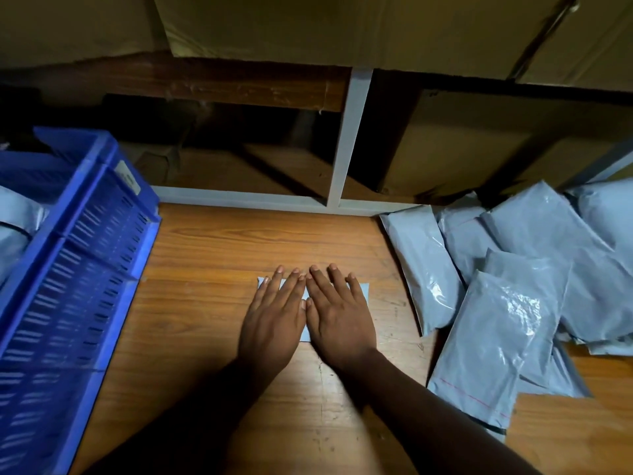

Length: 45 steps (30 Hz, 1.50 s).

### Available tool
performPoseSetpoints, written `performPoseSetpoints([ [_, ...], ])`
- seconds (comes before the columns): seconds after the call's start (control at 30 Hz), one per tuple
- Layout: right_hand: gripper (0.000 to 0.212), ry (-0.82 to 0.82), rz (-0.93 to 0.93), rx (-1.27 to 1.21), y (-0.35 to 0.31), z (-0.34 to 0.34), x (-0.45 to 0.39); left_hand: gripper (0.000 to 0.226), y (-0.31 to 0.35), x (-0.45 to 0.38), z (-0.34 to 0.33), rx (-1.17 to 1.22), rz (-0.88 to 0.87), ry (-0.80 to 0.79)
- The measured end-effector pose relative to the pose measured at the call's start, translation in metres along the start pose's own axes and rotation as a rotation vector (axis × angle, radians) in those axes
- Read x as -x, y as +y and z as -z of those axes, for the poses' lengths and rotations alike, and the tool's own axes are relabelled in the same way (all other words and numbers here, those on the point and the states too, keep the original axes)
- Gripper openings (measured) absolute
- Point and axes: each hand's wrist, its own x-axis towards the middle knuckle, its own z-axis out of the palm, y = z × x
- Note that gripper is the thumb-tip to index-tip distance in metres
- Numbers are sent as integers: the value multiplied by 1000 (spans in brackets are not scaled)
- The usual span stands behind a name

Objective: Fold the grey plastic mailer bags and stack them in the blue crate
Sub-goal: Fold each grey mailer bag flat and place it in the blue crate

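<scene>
Dimly lit wood table, L hand & R hand flat on folded mailer, blue crate left, shelving behind.

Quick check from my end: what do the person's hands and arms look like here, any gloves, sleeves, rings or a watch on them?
Both are bare. The left hand and the right hand wear no gloves, and no rings show on the fingers. No watch or band shows at either wrist. No sleeve shows on either forearm, though the lower parts lie in deep shadow. The fingernails look short and unpainted.
</scene>
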Motion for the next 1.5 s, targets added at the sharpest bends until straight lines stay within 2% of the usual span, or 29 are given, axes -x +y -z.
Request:
performPoseSetpoints([
  [0.13, 61, 21, -75, -141, 16, 1, 17, 59, -6, 15, 11, 36, 34, -50],
  [0.33, 70, 19, -104, -138, 18, 2, 29, 69, -5, 23, 10, 31, 103, -115],
  [0.43, 73, 14, -143, -156, 25, -1, 34, 74, -5, 23, 8, 6, 79, -190],
  [0.6, 88, 53, -288, -123, 23, 1, 48, 83, -14, 41, 16, 53, 188, -89],
  [0.83, 90, 7, -289, -99, 24, 3, 46, 92, -9, 38, 20, 55, 211, -182],
  [1.0, 75, -41, -202, -247, 42, 7, 49, 97, -15, 37, 27, 174, 261, -204],
  [1.07, 76, -64, -183, -276, 48, 9, 47, 90, -21, 35, 33, 273, 273, -208],
  [1.2, 78, -58, -186, -385, 50, 18, 45, 63, -23, 22, 49, 440, 359, -199],
  [1.27, 71, -34, -176, -419, 51, 24, 43, 61, -21, 17, 55, 433, 350, -236],
  [1.37, 70, -178, -127, -269, 53, 27, 35, 59, -22, 14, 56, 366, 298, -344],
  [1.5, 75, -206, -87, -225, 56, 46, 20, 58, -25, 6, 63, 361, 344, -311],
])
